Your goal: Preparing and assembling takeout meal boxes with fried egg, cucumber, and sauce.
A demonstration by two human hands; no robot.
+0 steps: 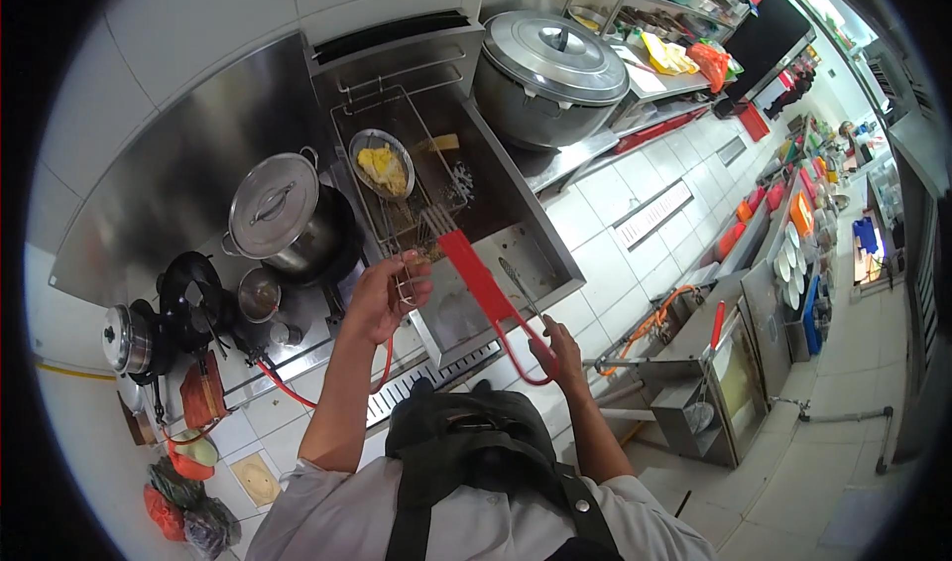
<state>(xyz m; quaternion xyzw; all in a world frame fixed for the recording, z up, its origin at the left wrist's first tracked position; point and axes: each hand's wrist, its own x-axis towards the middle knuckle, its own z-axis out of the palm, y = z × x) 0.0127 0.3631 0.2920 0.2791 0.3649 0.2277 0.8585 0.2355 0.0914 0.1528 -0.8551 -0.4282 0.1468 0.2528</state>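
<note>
A strainer (383,167) holding yellow and brown fried food rests over the deep fryer's oil. My left hand (389,293) is closed around a thin metal handle that runs up towards the strainer. On the right, my right hand (561,351) is curled around a slim metal utensil (518,281), whose tip points into the fryer's front. Beside its fingers lies the looped end of a red basket handle (481,275); whether they touch it I cannot tell. Another yellow piece (441,142) sits near the wire rack (372,98) in the deep fryer (550,255).
A large lidded pot (551,70) stands beyond the fryer on the right. To the left, the stove bears a lidded stockpot (283,214), black pans (193,288) and a small strainer (260,293). A red hose (293,394) hangs near the front edge. Floor drains (653,214) cross the tiles.
</note>
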